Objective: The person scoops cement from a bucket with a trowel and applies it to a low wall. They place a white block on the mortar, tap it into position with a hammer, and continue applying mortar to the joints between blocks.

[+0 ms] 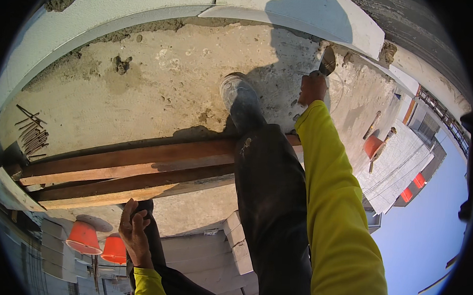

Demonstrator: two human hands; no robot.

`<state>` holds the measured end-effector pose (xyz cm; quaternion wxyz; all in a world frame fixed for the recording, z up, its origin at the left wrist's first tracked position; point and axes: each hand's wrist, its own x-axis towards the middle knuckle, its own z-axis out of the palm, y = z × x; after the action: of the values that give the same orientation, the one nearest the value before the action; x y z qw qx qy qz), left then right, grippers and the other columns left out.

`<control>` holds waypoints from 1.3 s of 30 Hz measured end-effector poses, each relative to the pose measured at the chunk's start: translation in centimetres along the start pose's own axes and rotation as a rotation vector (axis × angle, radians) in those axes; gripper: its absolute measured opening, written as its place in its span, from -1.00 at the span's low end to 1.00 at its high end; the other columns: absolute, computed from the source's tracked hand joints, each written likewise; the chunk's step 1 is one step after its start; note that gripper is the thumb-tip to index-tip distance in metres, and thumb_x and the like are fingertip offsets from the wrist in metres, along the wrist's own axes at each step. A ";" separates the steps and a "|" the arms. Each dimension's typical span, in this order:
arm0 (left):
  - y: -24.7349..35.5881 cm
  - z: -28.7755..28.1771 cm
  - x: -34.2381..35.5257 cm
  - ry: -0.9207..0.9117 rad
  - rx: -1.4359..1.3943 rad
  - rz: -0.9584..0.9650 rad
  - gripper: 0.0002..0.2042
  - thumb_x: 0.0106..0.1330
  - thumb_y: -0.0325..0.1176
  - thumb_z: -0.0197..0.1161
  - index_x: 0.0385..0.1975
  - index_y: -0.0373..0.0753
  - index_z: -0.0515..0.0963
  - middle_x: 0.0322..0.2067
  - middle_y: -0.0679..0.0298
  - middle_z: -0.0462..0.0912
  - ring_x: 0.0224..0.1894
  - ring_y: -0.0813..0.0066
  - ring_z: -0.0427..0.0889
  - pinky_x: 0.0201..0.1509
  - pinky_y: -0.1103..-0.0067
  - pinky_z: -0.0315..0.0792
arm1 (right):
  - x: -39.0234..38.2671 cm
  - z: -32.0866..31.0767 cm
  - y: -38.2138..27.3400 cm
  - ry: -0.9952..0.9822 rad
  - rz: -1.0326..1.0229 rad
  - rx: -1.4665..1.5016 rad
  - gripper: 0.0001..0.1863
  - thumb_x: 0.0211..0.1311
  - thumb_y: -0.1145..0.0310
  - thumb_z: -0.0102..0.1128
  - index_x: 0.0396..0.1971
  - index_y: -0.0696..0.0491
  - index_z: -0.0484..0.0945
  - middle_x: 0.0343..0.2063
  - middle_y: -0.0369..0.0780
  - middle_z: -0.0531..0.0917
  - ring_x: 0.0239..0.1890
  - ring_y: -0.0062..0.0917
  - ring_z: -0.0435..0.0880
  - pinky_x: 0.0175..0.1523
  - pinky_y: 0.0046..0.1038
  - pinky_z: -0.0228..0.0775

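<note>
My right hand is closed round the handle of a trowel. The dark blade points away from me, close to mortar at the foot of the pale wall blocks. My left hand hangs by my knee with its fingers loosely bent and apart, nothing in it. Just beyond its fingertips lie long wooden beams. One dusty boot stands on the concrete floor between the beams and the wall. My head's shadow falls over the blocks.
Red buckets stand at the lower left, near stacked grey blocks. A pile of thin rods lies at the far left. On the right are another red bucket and a pale sheet. Mortar clumps dot the floor.
</note>
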<state>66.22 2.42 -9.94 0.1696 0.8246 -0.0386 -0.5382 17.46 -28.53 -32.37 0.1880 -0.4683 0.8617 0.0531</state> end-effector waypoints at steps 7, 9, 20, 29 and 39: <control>0.1 1.7 -0.2 -0.043 0.051 -0.027 -0.51 0.38 -0.25 0.11 0.28 -0.33 0.42 0.19 -0.03 0.50 -0.03 0.35 0.64 -0.05 0.54 0.58 | -3.2 0.8 -6.7 -0.095 -0.041 -0.022 -0.54 0.11 0.33 0.22 -0.09 0.37 0.42 -0.16 0.22 0.64 -0.08 0.05 0.67 0.08 -0.13 0.51; 0.3 2.0 -0.3 -0.040 0.054 -0.016 -0.51 0.36 -0.29 0.09 0.26 -0.36 0.43 0.16 -0.04 0.52 -0.06 0.36 0.66 -0.07 0.54 0.59 | -5.1 1.3 -8.2 -0.047 -0.082 0.010 -0.54 0.11 0.31 0.26 -0.11 0.35 0.42 -0.18 0.20 0.64 -0.10 0.04 0.67 0.06 -0.12 0.52; -0.2 1.4 -0.6 -0.062 0.013 0.060 -0.53 0.35 -0.31 0.11 0.23 -0.39 0.45 0.08 -0.01 0.57 -0.06 0.32 0.69 -0.13 0.54 0.62 | -12.0 6.3 -11.2 0.024 -0.603 -0.041 -0.56 0.04 0.34 0.28 -0.17 0.34 0.42 -0.35 0.14 0.63 -0.29 0.03 0.66 -0.13 -0.11 0.53; -0.2 -0.5 0.0 0.024 -0.049 -0.009 -0.52 0.32 -0.33 0.10 0.22 -0.41 0.45 0.06 -0.01 0.58 -0.07 0.29 0.70 -0.13 0.54 0.63 | -13.4 2.2 -11.3 -0.161 0.004 0.367 -0.62 -0.02 0.33 0.32 -0.29 0.32 0.49 -0.37 0.17 0.67 -0.23 0.06 0.68 -0.12 -0.13 0.51; -0.1 -1.2 -0.5 -0.030 -0.106 -0.005 -0.53 0.33 -0.34 0.10 0.21 -0.46 0.44 0.04 -0.03 0.58 -0.06 0.25 0.69 -0.13 0.53 0.62 | -4.4 1.7 -9.3 0.004 -0.157 -0.051 -0.67 -0.15 0.26 0.30 -0.66 0.28 0.56 -0.62 0.13 0.62 -0.47 0.01 0.67 -0.26 -0.09 0.50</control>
<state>67.07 2.96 -9.13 0.2113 0.8063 -0.0104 -0.5524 27.75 -29.78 -31.51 0.1777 -0.5394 0.8209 0.0591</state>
